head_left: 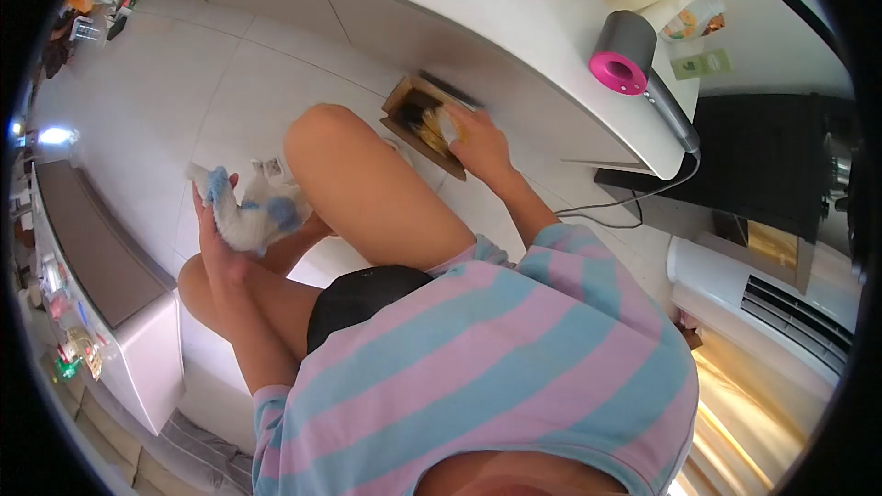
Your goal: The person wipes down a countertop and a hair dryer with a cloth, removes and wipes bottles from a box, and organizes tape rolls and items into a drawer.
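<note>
My left hand (pixel 215 237) is closed around a fluffy white and light-blue plush item (pixel 241 220), held low beside my bent knee. Whether it is a toy or a slipper I cannot tell. Part of it is hidden by my fingers. On the other side of my knee, my right hand (pixel 480 143) reaches over an open brown cardboard box (pixel 395 121) on the floor. Its fingers are closed at a small whitish thing (pixel 448 126), too blurred to name. Yellowish contents (pixel 428 129) show inside the box, next to those fingers.
A curved white counter (pixel 524 14) overhangs the box and carries a grey and pink hair dryer (pixel 625 55). Its cable (pixel 597 211) hangs toward the floor. At left stands a low cabinet (pixel 101 239); a white air conditioner (pixel 763 294) is at right.
</note>
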The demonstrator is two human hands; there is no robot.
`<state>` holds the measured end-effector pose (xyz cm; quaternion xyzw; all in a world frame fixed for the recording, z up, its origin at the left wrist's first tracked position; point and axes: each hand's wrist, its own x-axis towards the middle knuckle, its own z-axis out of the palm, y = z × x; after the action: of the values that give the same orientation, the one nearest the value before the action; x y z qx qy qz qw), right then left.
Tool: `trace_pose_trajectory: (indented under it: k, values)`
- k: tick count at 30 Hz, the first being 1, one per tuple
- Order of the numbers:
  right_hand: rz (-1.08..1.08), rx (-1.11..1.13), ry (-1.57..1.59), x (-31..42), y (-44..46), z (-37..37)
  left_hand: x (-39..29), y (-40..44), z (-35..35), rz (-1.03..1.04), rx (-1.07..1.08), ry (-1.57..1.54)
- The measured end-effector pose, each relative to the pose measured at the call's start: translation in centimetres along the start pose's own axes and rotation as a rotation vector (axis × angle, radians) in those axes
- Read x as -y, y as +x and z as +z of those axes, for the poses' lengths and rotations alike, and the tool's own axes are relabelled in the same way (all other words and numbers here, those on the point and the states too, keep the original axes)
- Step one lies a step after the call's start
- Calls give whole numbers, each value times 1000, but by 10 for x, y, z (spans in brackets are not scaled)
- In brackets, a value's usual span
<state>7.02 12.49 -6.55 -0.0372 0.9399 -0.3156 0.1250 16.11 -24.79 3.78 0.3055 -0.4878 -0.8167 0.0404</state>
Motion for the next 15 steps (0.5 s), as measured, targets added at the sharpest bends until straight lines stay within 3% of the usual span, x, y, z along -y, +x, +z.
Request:
trace_pose_trajectory:
  k: [1,3,5,6,7,8,10,11,13,14,15]
  values:
    - [-86,-87,125,18,-8,-17,-4,-5,7,51,25,32]
    - [-300,-276,911,61,-15,-30,-12,-7,4,39,228,3]
    - [-550,-203,1301,121,-33,-47,-14,-9,3,1,540,-41]
    - [-589,-135,1250,152,-45,-45,-15,-14,16,-14,583,-16]
    - [-628,-66,1198,174,-53,-47,-14,-27,30,17,469,90]
    - [-707,124,872,185,-51,-62,-13,-47,44,49,353,196]
    - [-800,228,483,190,-49,-70,-13,-74,56,119,105,403]
    - [-835,149,426,189,-49,-64,-8,-63,42,120,116,389]
    - [-642,70,767,166,-41,-32,16,-29,-12,109,128,356]
    - [-388,67,1144,135,-26,4,22,-23,-27,107,-1,318]
    - [-140,-14,894,88,2,28,21,-26,-23,44,-34,160]
